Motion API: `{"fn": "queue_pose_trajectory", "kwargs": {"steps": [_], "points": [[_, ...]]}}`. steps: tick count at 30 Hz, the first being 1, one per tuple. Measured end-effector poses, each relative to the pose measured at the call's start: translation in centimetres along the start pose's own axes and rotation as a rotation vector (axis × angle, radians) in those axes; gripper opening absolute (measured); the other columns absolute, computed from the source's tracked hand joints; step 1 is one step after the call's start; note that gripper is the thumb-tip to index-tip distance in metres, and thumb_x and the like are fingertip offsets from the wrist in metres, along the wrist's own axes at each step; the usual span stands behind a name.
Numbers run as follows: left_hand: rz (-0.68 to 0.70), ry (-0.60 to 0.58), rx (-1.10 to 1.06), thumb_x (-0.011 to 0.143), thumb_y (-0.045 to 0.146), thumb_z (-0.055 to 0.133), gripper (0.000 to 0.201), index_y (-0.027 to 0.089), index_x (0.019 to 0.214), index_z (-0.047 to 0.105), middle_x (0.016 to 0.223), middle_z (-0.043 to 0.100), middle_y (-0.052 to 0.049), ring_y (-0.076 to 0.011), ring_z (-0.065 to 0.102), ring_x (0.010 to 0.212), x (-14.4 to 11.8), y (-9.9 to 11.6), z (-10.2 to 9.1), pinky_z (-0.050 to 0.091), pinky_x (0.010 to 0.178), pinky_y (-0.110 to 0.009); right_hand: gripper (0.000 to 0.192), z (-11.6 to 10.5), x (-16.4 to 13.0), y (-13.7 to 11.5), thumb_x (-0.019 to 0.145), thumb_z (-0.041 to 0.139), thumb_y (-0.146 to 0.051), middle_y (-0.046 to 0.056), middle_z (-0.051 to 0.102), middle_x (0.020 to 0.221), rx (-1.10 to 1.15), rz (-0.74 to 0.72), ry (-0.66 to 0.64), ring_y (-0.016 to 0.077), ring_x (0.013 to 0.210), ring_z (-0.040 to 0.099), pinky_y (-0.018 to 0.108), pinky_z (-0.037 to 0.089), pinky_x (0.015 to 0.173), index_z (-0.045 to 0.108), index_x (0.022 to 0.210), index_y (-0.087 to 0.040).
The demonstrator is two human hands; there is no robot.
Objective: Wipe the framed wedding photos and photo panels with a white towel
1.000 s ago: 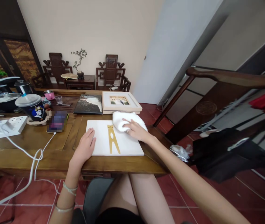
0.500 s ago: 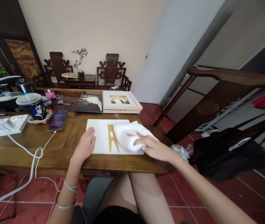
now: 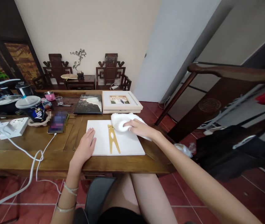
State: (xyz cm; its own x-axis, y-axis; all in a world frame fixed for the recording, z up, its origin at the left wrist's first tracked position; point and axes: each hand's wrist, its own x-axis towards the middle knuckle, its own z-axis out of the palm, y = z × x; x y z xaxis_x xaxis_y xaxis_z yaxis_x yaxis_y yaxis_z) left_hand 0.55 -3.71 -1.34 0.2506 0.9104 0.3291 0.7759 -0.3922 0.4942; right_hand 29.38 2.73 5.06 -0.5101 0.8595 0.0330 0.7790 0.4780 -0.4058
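Note:
A white flat panel (image 3: 99, 143) lies on the wooden table near its front edge, with a gold A-shaped figure (image 3: 112, 137) on its surface. My left hand (image 3: 87, 144) rests open on the panel's left edge, fingers stretched out. At the panel's far right part, my right hand (image 3: 138, 127) presses on a bunched white towel (image 3: 119, 121), its fingers gripping the cloth. The towel covers the panel's far right corner and touches the top of the gold figure.
Behind the panel lie a dark photo album (image 3: 88, 104) and a white framed photo box (image 3: 123, 107). To the left are a phone (image 3: 58, 123) on a cable, a lidded cup (image 3: 35, 110) and a power strip (image 3: 18, 126). A wooden chair (image 3: 209, 102) stands at the right.
My right hand has moved the towel away from me and a little left, from the panel's right side to its far edge. The left hand has stayed in place.

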Motion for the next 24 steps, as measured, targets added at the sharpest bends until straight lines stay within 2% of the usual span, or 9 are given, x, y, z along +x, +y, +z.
{"fn": "queue_pose_trajectory", "kwargs": {"steps": [3,7,10,12,16,19,21,24], "points": [[0.011,0.017,-0.013,0.094,0.028,0.034,0.045,0.007,0.131,0.049,0.144,0.043,-0.019,-0.0268,0.035,0.138,0.0,-0.2,0.2,0.029,0.114,-0.048,0.041,0.4,-5.2,-1.6,0.074,0.043,-0.014,0.004,0.059,0.131,0.0,-0.029,-0.015,0.0304,0.125,0.048,0.046,0.036,0.105,0.07,0.104,-0.02],[0.016,0.017,-0.011,0.094,0.027,0.034,0.045,0.007,0.131,0.048,0.144,0.043,-0.02,-0.0265,0.035,0.138,0.0,-0.2,0.3,0.029,0.114,-0.048,0.038,0.1,-11.7,-4.4,0.067,0.04,-0.008,0.001,0.046,0.143,0.009,-0.084,-0.148,0.0277,0.138,0.032,0.049,0.028,0.112,0.069,0.088,-0.022],[0.021,0.012,0.002,0.094,0.027,0.033,0.046,0.005,0.131,0.047,0.144,0.043,-0.02,-0.0265,0.035,0.138,0.0,-0.1,0.3,0.028,0.114,-0.047,0.041,0.0,-14.4,-5.7,0.063,0.04,-0.005,0.0,0.038,0.148,0.008,-0.093,-0.216,0.0271,0.14,0.027,0.05,0.023,0.114,0.068,0.088,-0.023],[0.022,0.013,0.005,0.094,0.027,0.033,0.046,0.005,0.131,0.047,0.143,0.043,-0.02,-0.0265,0.035,0.138,0.0,-0.1,0.2,0.028,0.114,-0.047,0.039,0.1,-14.7,-5.6,0.065,0.041,-0.005,-0.001,0.037,0.148,0.014,-0.099,-0.232,0.0281,0.14,0.026,0.051,0.025,0.113,0.068,0.087,-0.023],[0.017,0.012,-0.002,0.094,0.027,0.033,0.045,0.006,0.131,0.048,0.144,0.043,-0.02,-0.0262,0.035,0.138,0.0,-0.1,0.1,0.028,0.114,-0.046,0.037,0.5,-11.8,-3.3,0.069,0.042,-0.009,0.002,0.047,0.143,0.03,-0.06,-0.166,0.0326,0.139,0.028,0.052,0.036,0.106,0.069,0.092,-0.021],[0.011,0.017,-0.006,0.093,0.027,0.034,0.045,0.007,0.13,0.049,0.144,0.044,-0.019,-0.0262,0.035,0.138,0.0,-0.2,0.2,0.028,0.114,-0.046,0.042,0.9,-7.4,-1.0,0.072,0.043,-0.011,0.006,0.062,0.127,0.021,-0.031,-0.057,0.034,0.129,0.044,0.052,0.038,0.104,0.069,0.105,-0.02],[0.011,0.017,-0.002,0.093,0.027,0.034,0.045,0.007,0.13,0.049,0.143,0.044,-0.019,-0.0263,0.035,0.138,0.1,-0.3,0.2,0.029,0.114,-0.046,0.043,1.1,-4.1,0.4,0.073,0.044,-0.01,0.006,0.068,0.114,0.009,-0.039,0.007,0.0322,0.118,0.054,0.05,0.04,0.102,0.069,0.106,-0.02],[0.01,0.018,0.0,0.094,0.029,0.034,0.045,0.008,0.131,0.049,0.144,0.044,-0.018,-0.0256,0.036,0.137,0.1,-0.2,0.1,0.029,0.114,-0.046,0.044,1.3,0.3,1.8,0.073,0.043,-0.008,0.004,0.07,0.111,-0.002,-0.067,0.116,0.0302,0.115,0.056,0.049,0.035,0.106,0.069,0.106,-0.02]]}}
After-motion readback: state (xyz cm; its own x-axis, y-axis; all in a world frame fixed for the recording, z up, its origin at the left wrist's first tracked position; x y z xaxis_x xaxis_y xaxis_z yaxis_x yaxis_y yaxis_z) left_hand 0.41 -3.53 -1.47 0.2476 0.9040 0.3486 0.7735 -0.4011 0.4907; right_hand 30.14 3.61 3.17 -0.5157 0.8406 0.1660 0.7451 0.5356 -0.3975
